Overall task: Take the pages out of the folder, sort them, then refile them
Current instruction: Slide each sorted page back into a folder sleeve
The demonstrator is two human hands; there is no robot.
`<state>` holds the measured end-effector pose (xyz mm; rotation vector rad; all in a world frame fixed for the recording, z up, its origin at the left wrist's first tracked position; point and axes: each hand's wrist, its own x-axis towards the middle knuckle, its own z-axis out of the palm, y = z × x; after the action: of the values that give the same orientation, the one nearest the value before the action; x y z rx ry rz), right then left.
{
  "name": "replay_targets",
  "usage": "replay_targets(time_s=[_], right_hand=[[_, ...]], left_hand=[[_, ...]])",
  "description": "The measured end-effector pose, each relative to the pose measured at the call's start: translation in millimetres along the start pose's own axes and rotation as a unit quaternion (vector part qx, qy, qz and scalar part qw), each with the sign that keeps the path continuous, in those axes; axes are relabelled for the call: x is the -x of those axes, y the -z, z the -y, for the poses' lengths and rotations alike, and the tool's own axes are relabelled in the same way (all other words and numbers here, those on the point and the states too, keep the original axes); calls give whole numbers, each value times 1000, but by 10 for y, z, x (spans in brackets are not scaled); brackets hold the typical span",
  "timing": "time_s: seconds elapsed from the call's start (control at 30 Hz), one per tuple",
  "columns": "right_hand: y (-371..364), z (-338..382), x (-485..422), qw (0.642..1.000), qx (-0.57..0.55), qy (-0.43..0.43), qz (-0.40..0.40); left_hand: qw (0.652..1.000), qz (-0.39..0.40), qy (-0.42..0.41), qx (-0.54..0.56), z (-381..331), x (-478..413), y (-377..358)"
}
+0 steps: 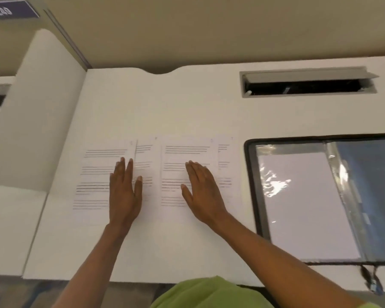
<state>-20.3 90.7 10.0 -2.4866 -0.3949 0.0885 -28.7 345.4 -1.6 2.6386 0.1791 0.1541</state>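
Observation:
Several printed pages lie side by side on the white desk (187, 112), partly overlapping. My left hand (125, 190) rests flat with straight fingers on the leftmost page (93, 174), at its right edge over the second page (147, 165). My right hand (201, 190) lies flat on the third page (176, 174); a fourth page (226, 161) shows past it. The open black-edged folder (253, 174) lies to the right, with a blank white sheet (305, 207) under a shiny clear sleeve (273, 181).
A cable slot with a raised grey lid (307, 84) is set in the desk at the back right. A white partition (38, 107) stands on the left. The folder's zip pull (373, 281) hangs over the desk's front edge.

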Motion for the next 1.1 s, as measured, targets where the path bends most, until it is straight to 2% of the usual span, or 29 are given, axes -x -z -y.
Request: replay_targets(time_s=[0.2,0.33,0.53,0.73,0.9,1.0,1.1], right_hand=[[-686,756,-447,996,63,47,31],[-989,1023,-604,988,128,55,70],[-1188,1209,-688,977,191,5,97],[-1276,1290,-748,973,200,7,114],[-1322,1419,-824,990,124,18,65],[-1268,1555,-830,998,-50,-3,24],[-1211,1726,-851,963,-239,-111,59]], left_hand=[[999,-9,52,-5,1153,-256,497],[997,-5,78,-4,1649,-328,630],[997,31,76,-5,1896,-284,515],[997,6,75,-36,1883,-253,436],[996,-2,75,-38,1893,-260,422],[996,-6,76,-38,1894,-261,426],[996,-5,80,-38,1881,-264,421]])
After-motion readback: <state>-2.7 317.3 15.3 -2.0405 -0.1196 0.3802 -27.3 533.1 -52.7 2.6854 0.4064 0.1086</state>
